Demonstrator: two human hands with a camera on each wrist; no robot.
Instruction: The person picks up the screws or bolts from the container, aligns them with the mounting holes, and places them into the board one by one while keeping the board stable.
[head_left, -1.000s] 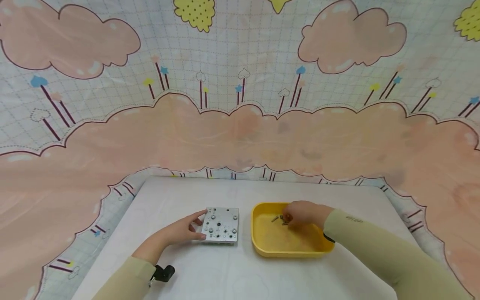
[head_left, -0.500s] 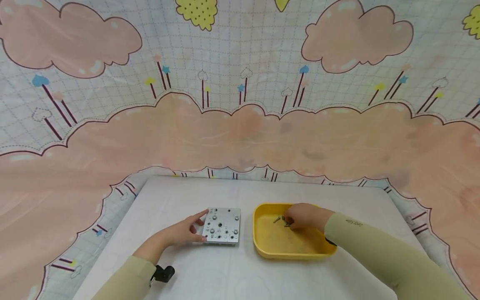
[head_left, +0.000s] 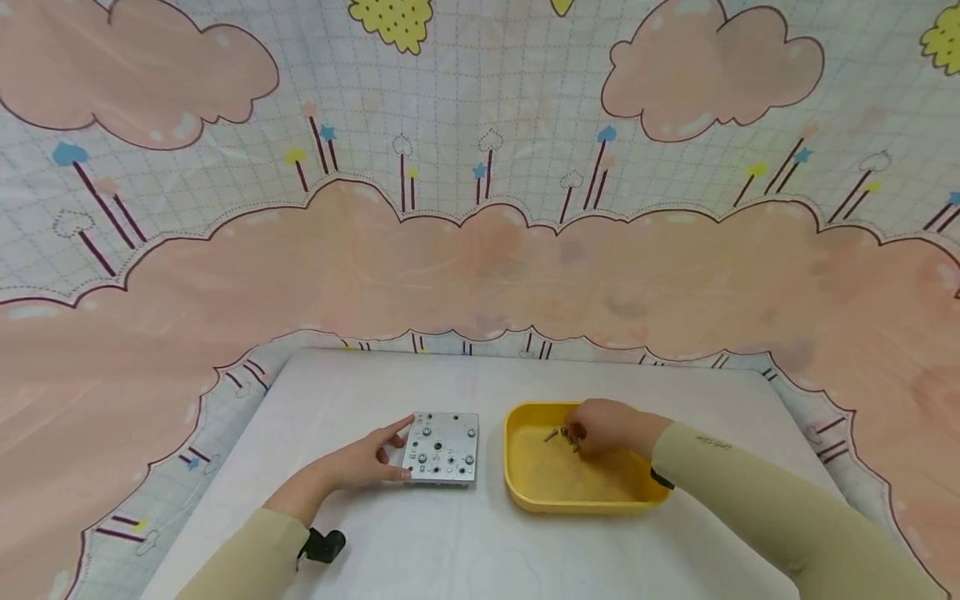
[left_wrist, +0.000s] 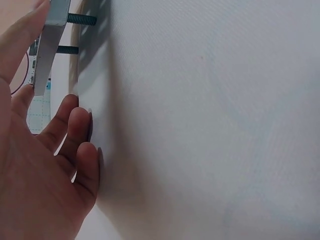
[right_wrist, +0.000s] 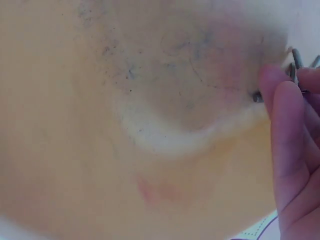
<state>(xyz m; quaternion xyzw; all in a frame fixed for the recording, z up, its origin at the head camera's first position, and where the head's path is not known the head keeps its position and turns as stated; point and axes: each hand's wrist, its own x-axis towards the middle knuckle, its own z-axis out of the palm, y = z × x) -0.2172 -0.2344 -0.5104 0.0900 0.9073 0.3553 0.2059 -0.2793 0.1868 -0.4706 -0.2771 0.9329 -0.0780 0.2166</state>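
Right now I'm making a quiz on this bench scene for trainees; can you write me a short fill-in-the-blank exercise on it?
1. The right hand reaches into the ____ tray.
2. The left hand touches the metal ____.
3. The plate stands to the ____ of the tray, seen from the head view.
4. The right hand's fingertips are at the small metal ____ in the tray.

Missing words: yellow; plate; left; screws

White table [head_left: 480, 550] – metal plate [head_left: 442, 457] left of yellow tray [head_left: 517, 487], both resting on it
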